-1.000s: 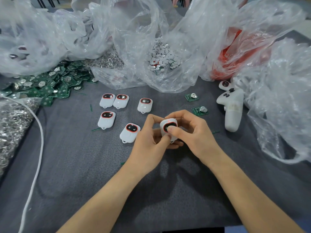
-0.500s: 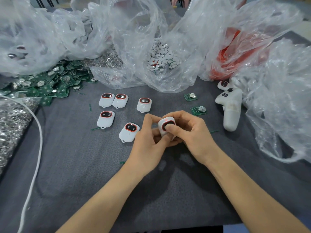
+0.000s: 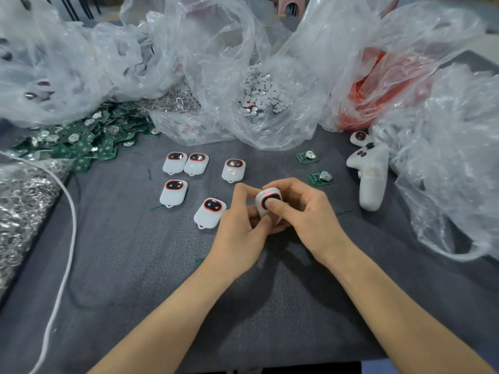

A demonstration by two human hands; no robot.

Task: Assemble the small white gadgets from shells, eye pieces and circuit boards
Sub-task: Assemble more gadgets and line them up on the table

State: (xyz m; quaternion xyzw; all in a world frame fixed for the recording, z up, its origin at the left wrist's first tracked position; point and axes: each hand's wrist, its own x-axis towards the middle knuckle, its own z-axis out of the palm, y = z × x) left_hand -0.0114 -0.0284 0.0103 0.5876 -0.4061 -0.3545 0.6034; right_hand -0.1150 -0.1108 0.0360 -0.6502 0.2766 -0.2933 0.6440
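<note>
Head view: both hands meet above the grey cloth [image 3: 129, 265], holding one white gadget [image 3: 261, 202] between them. The left hand [image 3: 237, 230] pinches its left side with curled fingers. The right hand [image 3: 310, 217] wraps the right side, thumb pressed on the dark red-rimmed window, beside a small glowing red light. A finished gadget [image 3: 210, 213] lies just left of the hands, four more beyond it. A loose circuit board [image 3: 320, 178] lies near the right hand

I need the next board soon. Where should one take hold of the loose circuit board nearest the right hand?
Pinch the circuit board by two opposite green edges, coming from above: it lies flat on the grey cloth, with a silver cell on top.
</note>
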